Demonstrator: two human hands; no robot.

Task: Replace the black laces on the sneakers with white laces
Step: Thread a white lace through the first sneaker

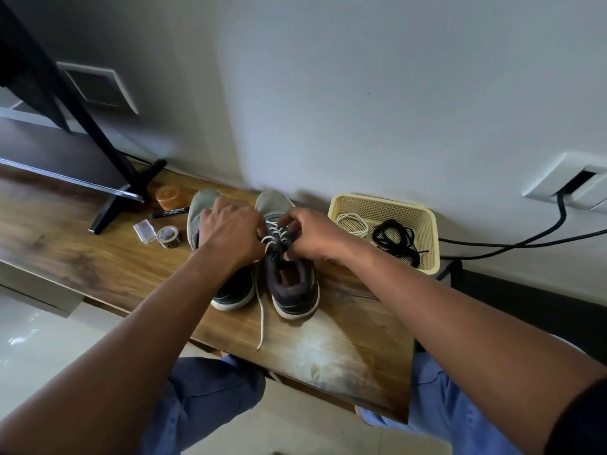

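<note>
Two sneakers stand side by side at the desk's (98, 264) centre. On the right sneaker (290, 284), both hands pinch its white lace (272, 233): left hand (231, 236) at 9 o'clock, right hand (312, 234) at 3. The basket (427, 238) at 3 o'clock holds black laces (395, 239).

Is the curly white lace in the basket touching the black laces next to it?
Apart. The head view shows bare basket floor between the coiled white lace and the black laces.
</note>
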